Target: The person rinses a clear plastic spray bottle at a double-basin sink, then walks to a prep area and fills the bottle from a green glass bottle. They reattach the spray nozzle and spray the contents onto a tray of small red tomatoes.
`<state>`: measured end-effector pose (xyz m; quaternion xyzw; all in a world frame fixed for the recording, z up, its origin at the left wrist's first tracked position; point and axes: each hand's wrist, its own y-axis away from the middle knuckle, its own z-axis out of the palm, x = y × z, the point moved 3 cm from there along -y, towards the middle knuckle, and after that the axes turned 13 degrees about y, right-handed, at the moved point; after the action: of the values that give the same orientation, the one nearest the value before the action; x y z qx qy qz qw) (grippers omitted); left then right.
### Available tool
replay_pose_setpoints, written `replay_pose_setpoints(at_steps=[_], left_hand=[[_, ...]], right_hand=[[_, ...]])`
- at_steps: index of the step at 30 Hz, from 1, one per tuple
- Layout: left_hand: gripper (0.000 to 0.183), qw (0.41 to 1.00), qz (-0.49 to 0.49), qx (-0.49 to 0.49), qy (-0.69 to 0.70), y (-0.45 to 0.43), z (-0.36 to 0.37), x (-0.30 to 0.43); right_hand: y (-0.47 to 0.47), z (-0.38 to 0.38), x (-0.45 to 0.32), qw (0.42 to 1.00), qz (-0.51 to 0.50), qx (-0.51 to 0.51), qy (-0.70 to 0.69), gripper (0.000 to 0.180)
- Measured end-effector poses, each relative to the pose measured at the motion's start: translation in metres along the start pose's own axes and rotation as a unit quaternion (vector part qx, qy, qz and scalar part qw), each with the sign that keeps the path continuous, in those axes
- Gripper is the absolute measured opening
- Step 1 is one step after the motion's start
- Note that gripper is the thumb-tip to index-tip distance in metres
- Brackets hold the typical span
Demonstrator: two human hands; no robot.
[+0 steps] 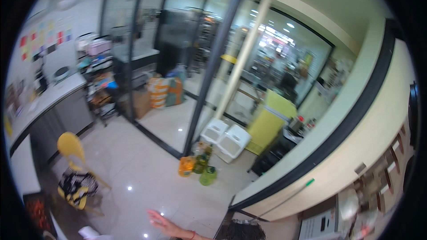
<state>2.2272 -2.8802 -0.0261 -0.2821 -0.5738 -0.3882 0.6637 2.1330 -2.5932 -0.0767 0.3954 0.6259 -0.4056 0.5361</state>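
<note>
Low in the view, my right hand reaches in from the bottom edge, pointing left over the pale tiled floor. A thin red band circles its wrist. Nothing shows in the hand, and its blurred fingers look spread. My left hand is out of view. To the right of the forearm is a dark shaggy mop head. Its thin handle with a green end leans along the wall. A white object, too blurred to name, lies at the lower left.
A yellow chair with a black-and-white cloth stands left. Orange and green bottles sit by the glass partition's dark post. White bins and a yellow-green cabinet are behind them. A counter runs along the left.
</note>
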Motion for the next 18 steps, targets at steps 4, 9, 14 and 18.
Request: replay_pose_setpoints(at_steps=[4,9,14,18], left_hand=[[0.043,0.937,-0.134,-0.311,-0.093,0.021,0.181,-0.036],[0.043,0.848,-0.179,-0.494,-0.07,0.0,0.322,-0.032],[0.029,0.821,-0.144,-0.55,0.043,-0.055,0.426,-0.032],[0.023,0.789,-0.217,-0.573,0.047,-0.08,0.523,-0.055]], right_hand=[[0.005,-0.038,0.019,0.944,0.189,0.066,-0.263,0.041],[0.002,-0.125,0.055,0.916,0.184,0.18,-0.307,0.025],[-0.003,-0.24,0.051,0.798,0.2,0.442,-0.357,0.017],[0.018,-0.321,-0.029,0.733,0.091,0.674,-0.022,0.007]])
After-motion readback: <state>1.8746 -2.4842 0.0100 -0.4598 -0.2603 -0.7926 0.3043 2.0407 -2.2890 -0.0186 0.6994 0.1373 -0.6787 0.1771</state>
